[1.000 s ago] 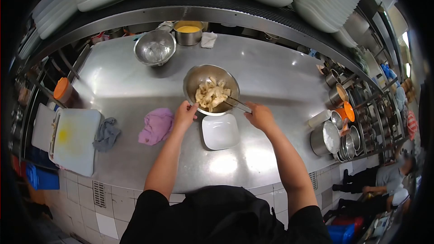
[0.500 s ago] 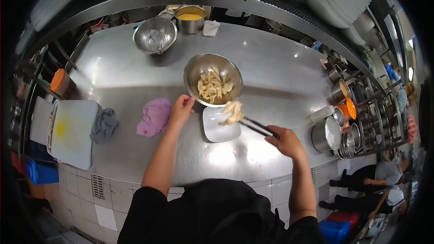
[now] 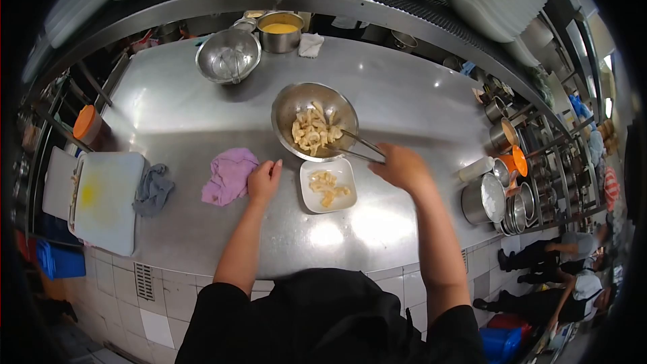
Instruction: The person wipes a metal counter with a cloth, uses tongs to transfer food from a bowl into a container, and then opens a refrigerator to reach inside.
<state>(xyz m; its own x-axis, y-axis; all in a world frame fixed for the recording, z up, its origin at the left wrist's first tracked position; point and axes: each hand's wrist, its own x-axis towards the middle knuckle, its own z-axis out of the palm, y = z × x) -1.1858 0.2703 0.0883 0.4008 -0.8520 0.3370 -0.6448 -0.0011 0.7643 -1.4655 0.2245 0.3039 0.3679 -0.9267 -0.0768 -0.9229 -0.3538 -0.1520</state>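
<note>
My right hand [image 3: 402, 167] grips a pair of dark tongs [image 3: 364, 150], whose parted tips reach into the steel mixing bowl [image 3: 284, 109]. Pale, glossy food pieces [image 3: 312, 129] are heaped in that bowl. Just in front of it stands a square white dish [image 3: 328, 207] with a small pile of similar pieces [image 3: 329, 187] inside. My left hand [image 3: 265, 180] rests on the table with curled fingers, nothing visible in them. It sits right beside a crumpled purple cloth [image 3: 231, 175].
Behind are another steel bowl [image 3: 217, 67] with a whisk [image 3: 234, 67] and a pot of yellow liquid [image 3: 280, 40]. Cutting boards [image 3: 111, 195] and a grey cloth [image 3: 153, 190] lie left. Pots [image 3: 480, 203] stand right; a loaded shelf [image 3: 303, 0] overhangs the back.
Food pieces from the tongs now lie in the white dish. My right hand has moved the tongs up to the bowl. My left hand has let go of the bowl's rim and dropped back.
</note>
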